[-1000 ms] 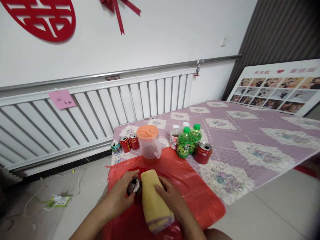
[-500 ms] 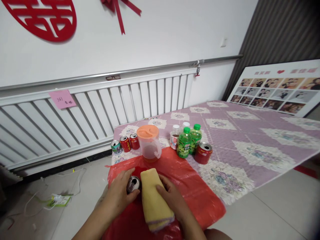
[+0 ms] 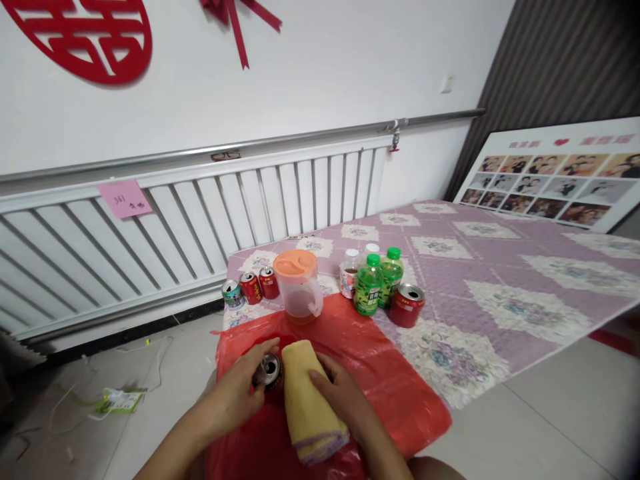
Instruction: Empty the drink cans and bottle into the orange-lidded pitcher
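Observation:
My left hand (image 3: 237,381) curves loosely beside a dark drink can (image 3: 273,373) whose opened top faces up. Its thumb and fingers are apart, with the thumb clear of the can's front. My right hand (image 3: 340,393) grips a folded yellow towel (image 3: 310,400) with a purple-stitched edge, its thumb on top. The towel lies just right of the can. Both are over a red plastic sheet or bag (image 3: 395,387) at the table's near corner. The can's lower part is hidden.
Behind the sheet stands a clear pitcher (image 3: 300,297) with an orange lid. Three small cans (image 3: 251,288) are to its left. Several bottles (image 3: 369,293) and a wide red can (image 3: 407,307) stand to the right on the quilted tablecloth (image 3: 480,293). A radiator (image 3: 280,193) lines the wall.
My left hand has shifted slightly left, its thumb drawing back from the can. The towel has dipped a little under my right hand.

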`<state>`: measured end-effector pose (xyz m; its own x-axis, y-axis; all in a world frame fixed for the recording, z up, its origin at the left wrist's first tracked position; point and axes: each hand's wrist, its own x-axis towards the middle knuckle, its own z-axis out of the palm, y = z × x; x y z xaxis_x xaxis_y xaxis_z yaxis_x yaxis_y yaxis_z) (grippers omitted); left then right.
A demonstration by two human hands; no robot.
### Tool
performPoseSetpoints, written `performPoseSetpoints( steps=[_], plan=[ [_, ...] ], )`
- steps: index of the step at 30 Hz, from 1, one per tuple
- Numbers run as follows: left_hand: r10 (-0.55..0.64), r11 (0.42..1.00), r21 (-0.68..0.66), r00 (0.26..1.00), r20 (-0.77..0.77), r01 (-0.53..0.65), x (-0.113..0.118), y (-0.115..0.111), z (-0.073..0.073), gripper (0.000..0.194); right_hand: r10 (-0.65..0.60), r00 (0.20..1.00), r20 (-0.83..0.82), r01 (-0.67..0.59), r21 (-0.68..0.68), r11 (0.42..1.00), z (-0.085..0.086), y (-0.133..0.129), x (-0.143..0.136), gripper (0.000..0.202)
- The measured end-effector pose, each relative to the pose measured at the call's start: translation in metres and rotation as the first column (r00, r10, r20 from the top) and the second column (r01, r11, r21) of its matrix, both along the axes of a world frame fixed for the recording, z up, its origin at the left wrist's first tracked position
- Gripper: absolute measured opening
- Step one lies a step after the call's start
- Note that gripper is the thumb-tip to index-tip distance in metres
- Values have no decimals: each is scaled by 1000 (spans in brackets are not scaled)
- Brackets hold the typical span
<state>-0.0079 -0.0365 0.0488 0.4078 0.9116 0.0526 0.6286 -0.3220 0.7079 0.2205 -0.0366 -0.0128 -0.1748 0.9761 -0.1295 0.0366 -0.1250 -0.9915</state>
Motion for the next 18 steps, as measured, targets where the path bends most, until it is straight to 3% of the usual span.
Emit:
performPoseSetpoints(
  steps=[9,13,18],
  plan=[
    [194,969,178,974,-116,-172,3,4,-3,71,5,991,-137,-4,8,1000,-1,-1,0,54],
    [128,981,161,985,-116,-108,2,4,-3,68,49,966,-253,-48,8,999,-1,-2,1,57],
    [21,996,87,999,-38,-17,0,2,-2,75,52,981,-184,-52,5,999,-2,-1,1,51]
  ],
)
